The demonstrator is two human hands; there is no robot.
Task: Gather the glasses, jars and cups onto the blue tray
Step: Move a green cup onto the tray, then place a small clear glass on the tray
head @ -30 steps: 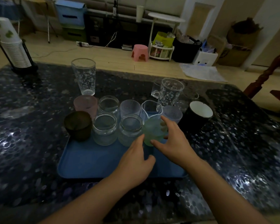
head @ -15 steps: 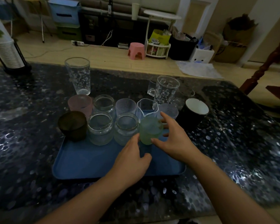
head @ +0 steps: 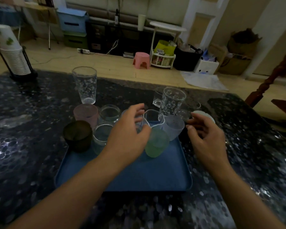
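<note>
The blue tray (head: 139, 176) lies on the dark table and carries a frosted green cup (head: 157, 142), a brown cup (head: 78, 135), a pink cup (head: 86, 113), clear jars (head: 109, 113), a wavy-rimmed glass (head: 153, 117) and a frosted pale cup (head: 174, 127). My left hand (head: 130, 133) hovers open over the middle of the tray, hiding two vessels beneath it. My right hand (head: 206, 138) is open just right of the tray, in front of the black mug with a white inside (head: 208, 115). A tall printed glass (head: 84, 85) and a printed handled glass (head: 172, 100) stand on the table behind the tray.
A stack of paper cups in a black holder (head: 13, 60) stands at the table's far left corner. A small clear glass (head: 192, 107) sits behind the black mug. The table's far edge runs just behind the glasses, with floor clutter beyond.
Both hands have let go of the green cup, which now stands on the tray. The left hand rose forward over the tray; the right hand moved right toward the black mug.
</note>
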